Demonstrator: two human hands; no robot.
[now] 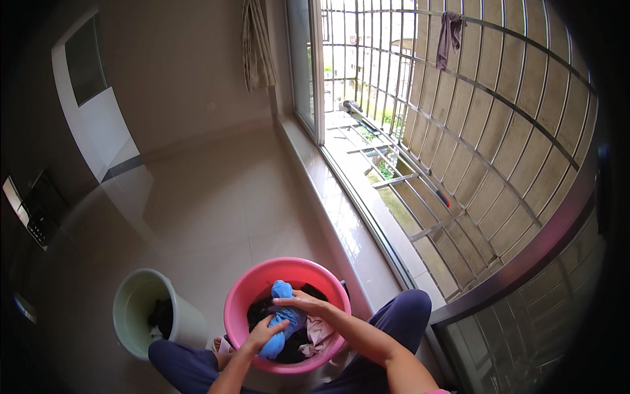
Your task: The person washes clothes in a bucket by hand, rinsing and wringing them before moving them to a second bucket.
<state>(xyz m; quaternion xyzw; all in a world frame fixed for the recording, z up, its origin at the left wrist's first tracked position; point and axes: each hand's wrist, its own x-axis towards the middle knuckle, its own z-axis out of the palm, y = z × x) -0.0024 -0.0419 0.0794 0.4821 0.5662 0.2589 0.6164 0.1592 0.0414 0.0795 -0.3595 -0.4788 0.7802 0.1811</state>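
Note:
Between my knees stands a pink plastic basin (237, 295) holding wet-looking clothes. My left hand (267, 333) grips the near part of a bunched blue cloth (281, 290) above the basin. Farther along the same cloth, my right hand (304, 301) rests on it with its fingers stretched across. Under and around the blue cloth lie dark garments (295, 346), and a pale pink garment (319, 332) is on the right side inside the basin. The lower part of the blue cloth is partly hidden by my hands.
A pale green bucket (189, 315) with dark and white cloth inside stands left of the basin. To the right runs a raised window sill (327, 197) beside an open sliding window. Metal security bars (433, 123) lie beyond, with a cloth (448, 42) hanging on them.

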